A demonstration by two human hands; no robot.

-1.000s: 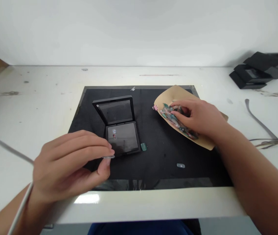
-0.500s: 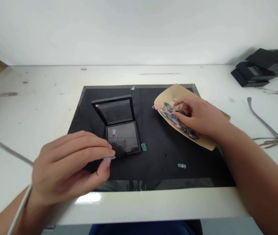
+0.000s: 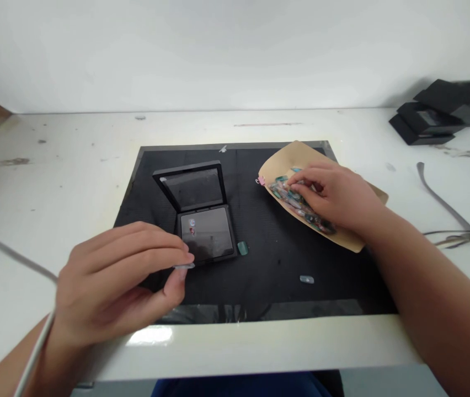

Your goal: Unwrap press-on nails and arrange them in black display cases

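Observation:
My left hand [image 3: 119, 278] hovers over the near left part of a black mat [image 3: 268, 220], pinching a small pale flat piece [image 3: 184, 266] between thumb and fingers. Just beyond it stands a small black display case [image 3: 204, 212] with its lid raised and two tiny items on its inner pad. My right hand [image 3: 338, 196] rests on a tan paper sheet [image 3: 284, 157] at the mat's far right, fingertips in a pile of small coloured pieces [image 3: 290, 196]. Whether it grips one I cannot tell.
A green piece [image 3: 242, 248] lies right of the case and a pale one [image 3: 306, 279] nearer the mat's front edge. Black boxes [image 3: 442, 113] are stacked at the far right of the white table [image 3: 73, 143]. A grey strap [image 3: 437, 198] lies right; a cable [image 3: 15, 253] crosses left.
My right hand's fingers have shifted slightly among the coloured pieces on the paper. My left hand has stayed in place with its piece.

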